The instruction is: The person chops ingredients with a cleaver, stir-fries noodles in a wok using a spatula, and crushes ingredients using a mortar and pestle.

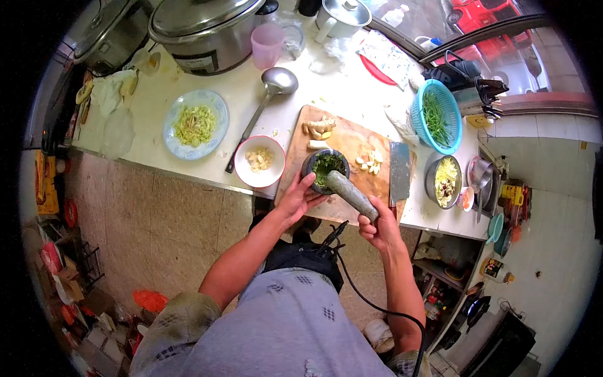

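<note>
My right hand [380,225] is wrapped round the thick end of a grey stone pestle [353,196]. The pestle slants down to the left, its tip inside a dark mortar [307,167] of chopped green leaves [326,164]. Against the mortar's near left side rests my left hand [299,200], its fingers curved round the wall to steady it. Under the mortar lies a wooden cutting board [370,139]. Ginger [320,127] and peeled garlic cloves [370,162] sit on the board, and a cleaver [399,173] lies along its right edge.
Left of the board are a bowl of garlic [259,161], a ladle [276,85] and a plate of shredded vegetable [195,125]. To the right stand a turquoise basket [456,119] of green stalks and a metal bowl [442,182]. A large pot [204,38] is at the back.
</note>
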A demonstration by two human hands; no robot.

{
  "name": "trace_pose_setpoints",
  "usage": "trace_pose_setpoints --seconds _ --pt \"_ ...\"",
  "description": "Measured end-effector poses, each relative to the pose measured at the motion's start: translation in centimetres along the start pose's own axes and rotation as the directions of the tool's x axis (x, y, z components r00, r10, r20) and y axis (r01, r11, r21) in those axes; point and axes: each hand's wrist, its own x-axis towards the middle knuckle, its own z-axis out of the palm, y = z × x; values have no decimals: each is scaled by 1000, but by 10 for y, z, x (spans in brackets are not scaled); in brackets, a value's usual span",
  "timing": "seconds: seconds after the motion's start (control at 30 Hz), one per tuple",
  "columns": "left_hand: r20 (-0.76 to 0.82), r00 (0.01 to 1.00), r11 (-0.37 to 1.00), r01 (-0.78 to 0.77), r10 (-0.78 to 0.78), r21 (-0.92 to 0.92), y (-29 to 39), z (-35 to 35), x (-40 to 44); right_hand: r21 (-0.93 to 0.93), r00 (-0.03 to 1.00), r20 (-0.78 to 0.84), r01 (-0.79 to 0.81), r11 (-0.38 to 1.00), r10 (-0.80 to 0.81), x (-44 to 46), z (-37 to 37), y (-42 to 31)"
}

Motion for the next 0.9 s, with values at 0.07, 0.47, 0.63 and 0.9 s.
trace_pose_setpoints --seconds 0.07,0.47,0.63,0.9 --pt "5 1000 1000 0 1 -11 -2 -1 0 -25 1000 -6 -1 1000 0 -11 -9 -4" --pt "21 1000 1000 7 -7 -1 1 -2 1 -889 522 408 415 -195 -749 -17 22 14" --pt "20 1000 1000 -5 5 -11 3 2 -3 -770 315 638 242 -590 -703 -15 15 20" --pt "18 1000 1000 -12 12 -13 3 1 -1 -800 374 599 234 -552 -708 -51 -5 6"
